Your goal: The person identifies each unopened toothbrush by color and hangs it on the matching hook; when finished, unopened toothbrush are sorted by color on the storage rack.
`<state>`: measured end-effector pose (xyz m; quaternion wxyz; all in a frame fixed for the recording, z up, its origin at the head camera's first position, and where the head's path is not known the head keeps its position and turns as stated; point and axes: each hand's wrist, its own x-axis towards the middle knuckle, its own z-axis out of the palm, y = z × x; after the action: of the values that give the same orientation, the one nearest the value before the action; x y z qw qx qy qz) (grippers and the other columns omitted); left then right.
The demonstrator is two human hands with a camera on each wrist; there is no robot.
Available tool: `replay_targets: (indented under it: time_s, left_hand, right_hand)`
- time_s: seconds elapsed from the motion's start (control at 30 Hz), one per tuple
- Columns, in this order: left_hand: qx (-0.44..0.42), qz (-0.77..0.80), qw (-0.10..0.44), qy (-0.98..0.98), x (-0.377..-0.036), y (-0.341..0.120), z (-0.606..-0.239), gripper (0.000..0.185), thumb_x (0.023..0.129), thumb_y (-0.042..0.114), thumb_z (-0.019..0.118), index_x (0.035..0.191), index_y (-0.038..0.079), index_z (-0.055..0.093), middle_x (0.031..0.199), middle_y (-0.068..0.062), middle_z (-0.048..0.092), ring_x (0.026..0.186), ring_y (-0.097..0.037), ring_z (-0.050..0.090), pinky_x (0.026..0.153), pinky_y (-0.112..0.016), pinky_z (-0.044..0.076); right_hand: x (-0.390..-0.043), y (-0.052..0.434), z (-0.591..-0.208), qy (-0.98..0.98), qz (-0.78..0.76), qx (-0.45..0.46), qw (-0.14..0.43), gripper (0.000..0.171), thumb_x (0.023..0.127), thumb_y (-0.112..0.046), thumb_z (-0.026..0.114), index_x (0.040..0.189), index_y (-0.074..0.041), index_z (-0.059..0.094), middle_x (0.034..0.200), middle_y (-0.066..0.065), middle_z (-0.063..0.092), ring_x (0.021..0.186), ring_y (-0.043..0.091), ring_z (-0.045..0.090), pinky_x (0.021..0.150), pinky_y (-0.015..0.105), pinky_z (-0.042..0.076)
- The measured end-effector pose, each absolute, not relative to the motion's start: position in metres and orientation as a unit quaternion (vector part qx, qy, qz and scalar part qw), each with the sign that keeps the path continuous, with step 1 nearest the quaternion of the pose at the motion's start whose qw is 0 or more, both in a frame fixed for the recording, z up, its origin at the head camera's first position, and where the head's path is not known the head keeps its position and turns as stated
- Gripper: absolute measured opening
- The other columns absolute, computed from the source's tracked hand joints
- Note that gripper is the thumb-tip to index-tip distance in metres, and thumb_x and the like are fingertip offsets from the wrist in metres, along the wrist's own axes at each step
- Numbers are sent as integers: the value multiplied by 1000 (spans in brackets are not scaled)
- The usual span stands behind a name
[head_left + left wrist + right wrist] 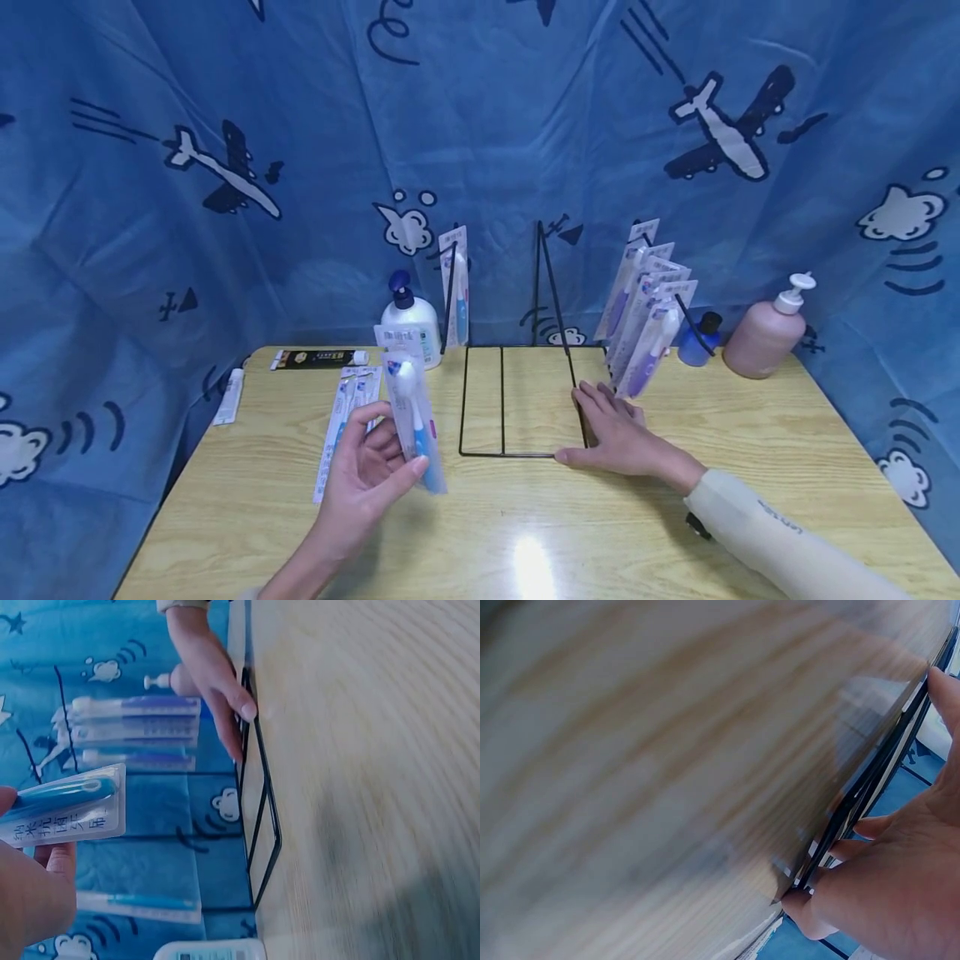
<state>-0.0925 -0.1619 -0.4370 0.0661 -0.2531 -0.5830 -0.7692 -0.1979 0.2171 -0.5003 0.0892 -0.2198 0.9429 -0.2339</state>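
Blue-and-white toothbrush in a clear, card-backed pack (411, 408) is pinched in the left hand (366, 467), apart from the black wire rack (502, 400); the right hand (615, 429) rests spread on its base. Hanging seems the current step; the next move probably calls for aligning card and rack. Purple toothbrush packs (651, 350) overlap, obscuring their number.

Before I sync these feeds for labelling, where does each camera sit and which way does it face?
Head: on the head, facing forward and down at table and rack; left hand, right hand show.
Left wrist: on that wrist, facing rack; both hands show.
Right wrist: on that wrist, facing table and rack; right hand shows.
Shared: head and left wrist show purple toothbrushes.
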Motion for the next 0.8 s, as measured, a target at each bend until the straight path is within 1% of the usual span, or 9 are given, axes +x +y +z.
replay_targets:
  time_s: [0.17, 0.3, 0.37, 0.57, 0.73, 0.8]
  left_hand:
    - [-255, -764, 61, -589, -92, -150, -442, 58, 94, -24, 63, 144, 0, 43, 142, -17, 69, 128, -28, 69, 105, -43, 56]
    - [-269, -749, 68, -601, -95, -144, -447, 58, 95, -24, 63, 144, -7, 39, 142, -24, 67, 126, -31, 70, 103, -44, 58]
    - [-272, -743, 72, -607, -97, -142, -449, 58, 95, -24, 63, 145, -9, 39, 141, -26, 67, 124, -31, 71, 102, -45, 58]
    - [-245, -737, 70, -626, -105, -139, -455, 58, 94, -20, 67, 144, -7, 42, 139, -24, 67, 122, -30, 71, 101, -43, 59]
    - [-223, -739, 69, -632, -116, -136, -463, 58, 94, -19, 68, 144, -7, 41, 135, -27, 67, 119, -28, 72, 99, -41, 60]
    - [-217, -738, 72, -634, -122, -133, -465, 58, 95, -19, 68, 145, -7, 41, 136, -28, 66, 120, -28, 71, 99, -41, 60]
  right_hand:
    - [-198, 218, -503, 940, -241, -228, 76, 111, 96, -65, 75, 168, 7, 29, 174, 31, 23, 159, 56, 15, 113, 84, 19]
    - [-197, 219, -503, 936, -252, -235, 70, 112, 94, -65, 75, 167, 8, 31, 173, 32, 25, 158, 58, 17, 111, 85, 19]
    - [-199, 220, -506, 935, -255, -239, 67, 112, 95, -67, 74, 167, 7, 30, 173, 32, 24, 158, 58, 16, 110, 85, 19]
    - [-200, 221, -510, 931, -261, -247, 64, 114, 95, -70, 72, 168, 6, 29, 174, 31, 23, 159, 57, 15, 109, 85, 18]
    - [-198, 219, -504, 936, -251, -236, 79, 113, 96, -67, 74, 168, 7, 29, 174, 31, 23, 159, 56, 15, 112, 84, 19]
    - [-200, 220, -507, 937, -250, -228, 82, 115, 95, -69, 74, 169, 4, 28, 176, 28, 21, 161, 53, 13, 114, 82, 17]
